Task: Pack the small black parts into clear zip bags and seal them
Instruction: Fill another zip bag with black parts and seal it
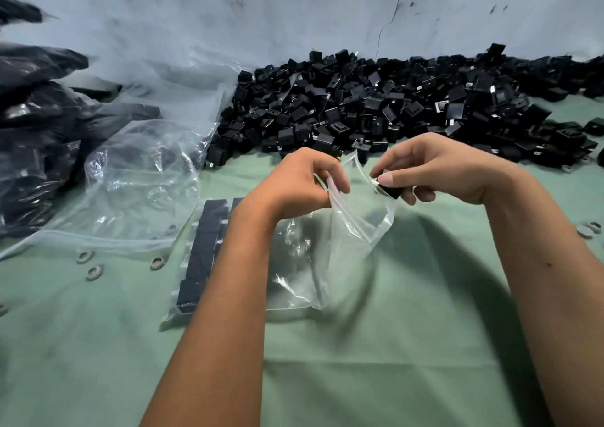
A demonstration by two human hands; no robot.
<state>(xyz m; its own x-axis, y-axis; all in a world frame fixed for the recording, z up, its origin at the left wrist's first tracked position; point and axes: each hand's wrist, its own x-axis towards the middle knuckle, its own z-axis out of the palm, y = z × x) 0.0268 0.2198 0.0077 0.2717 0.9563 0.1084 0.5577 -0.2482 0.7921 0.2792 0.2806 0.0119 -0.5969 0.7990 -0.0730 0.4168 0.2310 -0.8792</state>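
At the bag mouth: left hand pinches the crinkly clear plastic zip bag open.
Right hand: fingers curled, gripping a small boxy black plastic part.

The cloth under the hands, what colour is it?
The cloth is pale green, seen best in the head view.

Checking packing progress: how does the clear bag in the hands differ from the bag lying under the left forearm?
The held bag is empty, mouth pulled open, lifted by the left hand; the lying bag holds rows of black parts, flat on the green cloth. Both are clear plastic.
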